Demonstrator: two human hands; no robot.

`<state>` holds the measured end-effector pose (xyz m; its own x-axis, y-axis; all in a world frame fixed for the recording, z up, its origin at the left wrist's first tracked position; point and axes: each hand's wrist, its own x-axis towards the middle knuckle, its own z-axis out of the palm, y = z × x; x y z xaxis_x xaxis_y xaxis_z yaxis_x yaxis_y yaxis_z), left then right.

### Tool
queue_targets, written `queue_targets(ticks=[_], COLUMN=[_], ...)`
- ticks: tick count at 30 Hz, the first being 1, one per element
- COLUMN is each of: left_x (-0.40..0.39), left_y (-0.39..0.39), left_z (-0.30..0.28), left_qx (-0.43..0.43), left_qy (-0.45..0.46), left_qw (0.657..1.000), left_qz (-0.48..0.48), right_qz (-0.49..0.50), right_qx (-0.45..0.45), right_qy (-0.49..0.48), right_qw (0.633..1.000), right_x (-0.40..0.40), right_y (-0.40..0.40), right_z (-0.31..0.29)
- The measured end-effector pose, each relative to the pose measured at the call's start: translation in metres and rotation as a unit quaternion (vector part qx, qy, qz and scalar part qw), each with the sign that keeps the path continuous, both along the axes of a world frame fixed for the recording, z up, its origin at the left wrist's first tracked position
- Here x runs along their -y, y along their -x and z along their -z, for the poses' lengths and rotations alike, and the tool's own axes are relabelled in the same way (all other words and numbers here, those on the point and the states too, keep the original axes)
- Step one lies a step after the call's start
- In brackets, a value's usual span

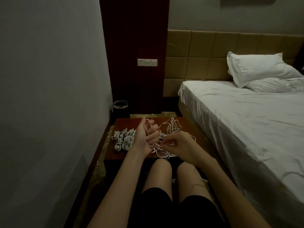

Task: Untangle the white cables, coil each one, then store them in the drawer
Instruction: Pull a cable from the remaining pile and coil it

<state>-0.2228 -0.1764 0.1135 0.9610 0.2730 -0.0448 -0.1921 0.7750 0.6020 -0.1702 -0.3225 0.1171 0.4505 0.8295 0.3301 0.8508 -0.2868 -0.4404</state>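
Note:
On a low reddish-brown nightstand (125, 153) lies a pile of several coiled white cables (123, 139) at the left. A loose tangle of white cables (173, 127) lies at the back right and trails to the front edge. My left hand (146, 137) is raised palm up above the nightstand, with a white cable wound round its curled fingers. My right hand (178, 145) pinches a strand of that cable just right of the left hand. A drawer is not visible.
A black waste bin (120, 108) stands on the floor behind the nightstand by the left wall. A bed with white sheets (246, 116) and a pillow (259, 68) runs close along the right. My knees (162, 170) are right in front of the nightstand.

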Motion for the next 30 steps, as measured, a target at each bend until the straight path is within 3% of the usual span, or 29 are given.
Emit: queue_targets(ticks=[3, 7, 12, 18, 21, 25, 30], left_x=[-0.012, -0.002, 0.023, 0.025, 0.024, 0.019, 0.015], left_y=[0.003, -0.001, 0.0, 0.01, 0.014, 0.012, 0.011], left_z=[-0.002, -0.008, -0.017, -0.016, -0.015, -0.007, 0.0], left_qx=[0.004, -0.037, -0.078, -0.078, -0.096, -0.036, 0.015], left_qy=[-0.022, -0.122, -0.271, -0.348, -0.351, -0.3, -0.269], left_qw=[1.0, 0.992, 0.958, 0.921, 0.914, 0.915, 0.902], left_qz=[0.004, 0.017, 0.055, 0.154, 0.178, 0.269, 0.338], right_qz=[-0.009, -0.073, -0.102, 0.014, 0.054, 0.005, -0.033], right_qx=[-0.046, -0.116, -0.069, -0.016, -0.02, -0.118, -0.159], right_qy=[0.012, -0.016, 0.083, 0.153, 0.153, 0.105, -0.049], right_qw=[0.999, 0.99, 0.989, 0.988, 0.987, 0.987, 0.986], right_x=[0.019, 0.026, -0.002, -0.006, -0.003, 0.007, 0.024], right_y=[-0.005, 0.008, 0.014, 0.001, -0.008, -0.014, -0.018], right_z=[-0.017, -0.042, -0.049, -0.057, -0.057, -0.059, -0.064])
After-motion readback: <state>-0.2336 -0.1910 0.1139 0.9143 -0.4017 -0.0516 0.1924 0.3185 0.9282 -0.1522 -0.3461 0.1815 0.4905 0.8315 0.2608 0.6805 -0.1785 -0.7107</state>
